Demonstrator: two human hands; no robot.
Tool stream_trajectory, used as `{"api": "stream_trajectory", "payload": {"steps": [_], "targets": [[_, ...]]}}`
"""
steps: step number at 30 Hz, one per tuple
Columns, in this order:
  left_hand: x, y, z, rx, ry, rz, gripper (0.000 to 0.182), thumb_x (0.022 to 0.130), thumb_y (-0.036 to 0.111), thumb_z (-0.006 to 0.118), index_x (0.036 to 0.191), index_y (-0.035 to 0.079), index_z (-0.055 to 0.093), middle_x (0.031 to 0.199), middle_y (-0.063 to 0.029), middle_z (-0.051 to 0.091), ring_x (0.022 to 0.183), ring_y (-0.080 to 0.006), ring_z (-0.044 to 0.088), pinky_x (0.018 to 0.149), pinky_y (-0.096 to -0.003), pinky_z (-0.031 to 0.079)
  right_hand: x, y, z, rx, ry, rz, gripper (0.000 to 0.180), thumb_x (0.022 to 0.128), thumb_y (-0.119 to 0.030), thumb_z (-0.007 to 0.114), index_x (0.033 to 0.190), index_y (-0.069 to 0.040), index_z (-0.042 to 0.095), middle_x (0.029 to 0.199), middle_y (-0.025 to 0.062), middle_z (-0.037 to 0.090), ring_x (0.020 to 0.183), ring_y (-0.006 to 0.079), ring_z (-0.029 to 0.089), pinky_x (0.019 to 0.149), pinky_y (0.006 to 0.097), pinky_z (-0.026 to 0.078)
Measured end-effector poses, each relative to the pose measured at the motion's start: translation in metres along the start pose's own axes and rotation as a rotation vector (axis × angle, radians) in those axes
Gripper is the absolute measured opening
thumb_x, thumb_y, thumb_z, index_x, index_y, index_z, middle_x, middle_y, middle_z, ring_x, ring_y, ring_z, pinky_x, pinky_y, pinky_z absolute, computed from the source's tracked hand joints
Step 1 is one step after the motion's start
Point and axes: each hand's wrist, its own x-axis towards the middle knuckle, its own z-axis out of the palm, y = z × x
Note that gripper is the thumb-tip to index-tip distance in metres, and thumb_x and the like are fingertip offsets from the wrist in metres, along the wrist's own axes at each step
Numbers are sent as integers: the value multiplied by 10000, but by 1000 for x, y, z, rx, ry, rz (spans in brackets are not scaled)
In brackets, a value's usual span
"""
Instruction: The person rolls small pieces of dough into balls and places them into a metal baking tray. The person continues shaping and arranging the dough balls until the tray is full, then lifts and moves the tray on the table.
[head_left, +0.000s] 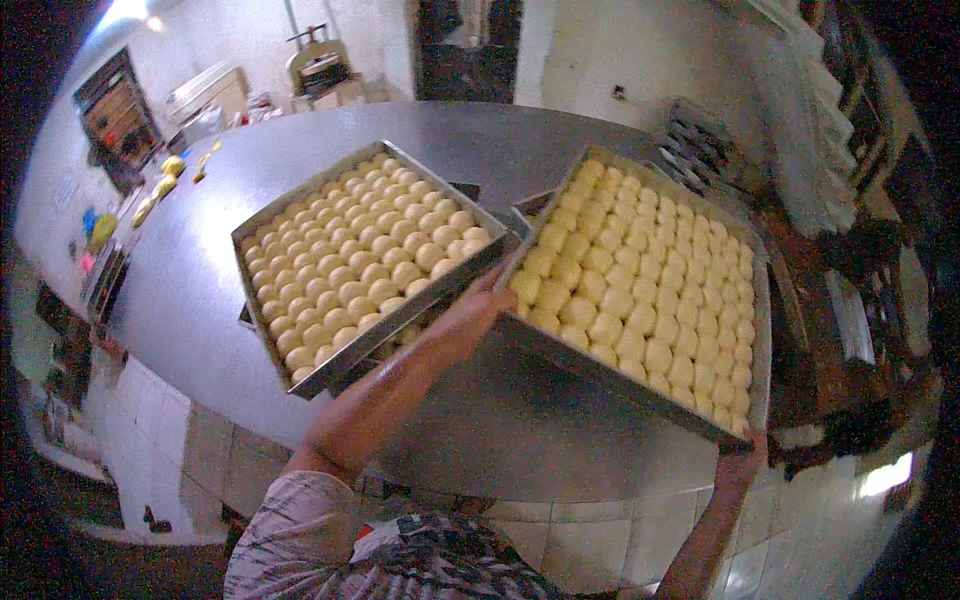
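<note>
My left hand (491, 298) grips the near left corner of a metal baking tray (622, 375). On the near right corner of that same tray, my right hand (742, 450) has its hold. Rows of pale round dough balls (645, 281) fill it, packed close together. Left of it, a second metal tray (390, 345) bears more dough balls (356, 259) in neat rows. This second tray appears to sit on top of another tray, mostly hidden under it. My left forearm passes in front of its near right side.
A large metal worktable (450, 442) spreads beneath the trays. Yellow items (171, 166) lie along its left edge. A hand-screw press (321, 64) stands behind it by the wall. Dark metal racks or stacked pieces (697, 146) stand at the back right. A doorway (469, 52) opens behind.
</note>
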Motion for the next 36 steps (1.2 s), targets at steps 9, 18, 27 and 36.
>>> {"api": "stream_trajectory", "payload": {"steps": [9, 18, 27, 36], "targets": [[-122, 83, -69, -112, 200, 6, 731, 695, 104, 487, 1413, 69, 353, 1287, -79, 474, 1049, -156, 467, 828, -223, 405, -95, 18, 121, -27, 147, -86, 223, 822, -322, 537, 840, -102, 503, 837, 59, 524, 863, 248, 566, 831, 432, 480], [-194, 130, -212, 4, 500, 89, 674, 692, 134, 475, 1355, 31, 420, 1227, -58, 497, 971, -145, 458, 801, -235, 378, -118, 67, 293, 7, 42, -5, 270, 772, -309, 552, 883, -64, 527, 974, 128, 576, 953, 303, 580, 860, 439, 476], [-199, 103, -358, 116, 575, 141, 649, 713, 165, 442, 1338, -7, 433, 1192, -114, 551, 1005, -199, 527, 875, -305, 411, -132, 141, 439, -193, -225, 41, 657, 719, -207, 516, 1330, -4, 385, 1202, 166, 511, 1086, 292, 527, 958, 388, 424], [-213, 42, -474, 636, 817, 377, 522, 897, 277, 465, 1365, 52, 404, 1370, -116, 428, 1272, -214, 361, 1022, -365, 333, -99, 136, 390, -808, -460, -243, 548, 845, -220, 612, 1327, -24, 440, 1295, 111, 499, 1202, 244, 449, 1024, 379, 333]]}}
